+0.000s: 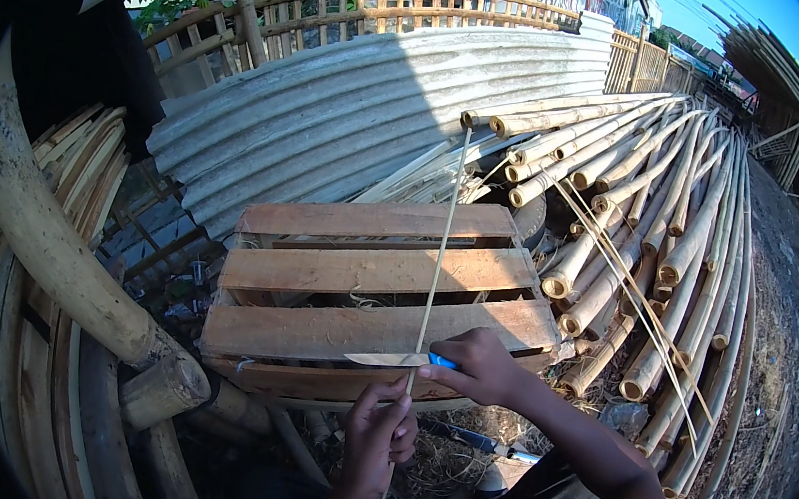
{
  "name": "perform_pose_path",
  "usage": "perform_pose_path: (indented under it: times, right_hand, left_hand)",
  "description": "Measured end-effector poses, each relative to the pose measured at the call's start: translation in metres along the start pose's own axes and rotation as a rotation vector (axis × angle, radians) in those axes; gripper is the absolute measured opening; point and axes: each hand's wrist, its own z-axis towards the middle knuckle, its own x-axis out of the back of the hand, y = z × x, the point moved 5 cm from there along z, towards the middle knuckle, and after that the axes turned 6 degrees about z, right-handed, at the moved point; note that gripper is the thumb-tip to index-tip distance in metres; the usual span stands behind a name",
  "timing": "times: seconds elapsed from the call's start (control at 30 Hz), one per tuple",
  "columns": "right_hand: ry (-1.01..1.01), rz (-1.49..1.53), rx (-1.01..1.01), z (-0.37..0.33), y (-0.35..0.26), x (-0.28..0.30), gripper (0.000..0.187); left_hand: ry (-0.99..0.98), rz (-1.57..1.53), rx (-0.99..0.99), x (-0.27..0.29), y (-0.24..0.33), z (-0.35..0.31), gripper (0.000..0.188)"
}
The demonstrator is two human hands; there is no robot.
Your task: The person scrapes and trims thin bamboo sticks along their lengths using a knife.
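My left hand (378, 434) is closed around a long, thin bamboo strip (446, 225), which slants up and away over the slatted wooden crate (377, 322). Just above that hand, my right hand (479, 365) grips a knife (386, 358) by its blue handle. The blade points left and lies across the strip, close to my right thumb. Its exact contact with the strip is too small to make out. Below my left hand, the strip's lower end runs out at the bottom edge.
Many bamboo poles (672, 249) lie piled on the right, with thin strips (626, 273) across them. Corrugated sheeting (338, 97) and a bamboo fence (416, 3) stand behind. A thick bamboo pole (51, 232) and split lengths (87, 168) crowd the left.
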Motion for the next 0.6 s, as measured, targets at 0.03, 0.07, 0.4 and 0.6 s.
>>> perform_pose_path:
  times: [0.03, 0.07, 0.4, 0.6]
  right_hand:
    - [0.001, -0.001, -0.002, -0.001, 0.002, 0.001, 0.051]
    - [0.05, -0.039, -0.011, 0.0, 0.005, 0.001, 0.049]
    - [0.091, -0.153, -0.293, -0.003, 0.026, -0.007, 0.056]
    - [0.136, -0.301, -0.257, 0.013, 0.053, 0.023, 0.055]
  left_hand:
    - [-0.002, 0.0, 0.002, -0.003, -0.003, 0.0, 0.023]
    - [0.017, 0.077, -0.052, -0.004, -0.003, -0.004, 0.022]
    - [0.065, -0.003, 0.007, 0.001, -0.011, -0.001, 0.023]
    - [0.115, 0.146, -0.082, -0.004, -0.006, -0.008, 0.02]
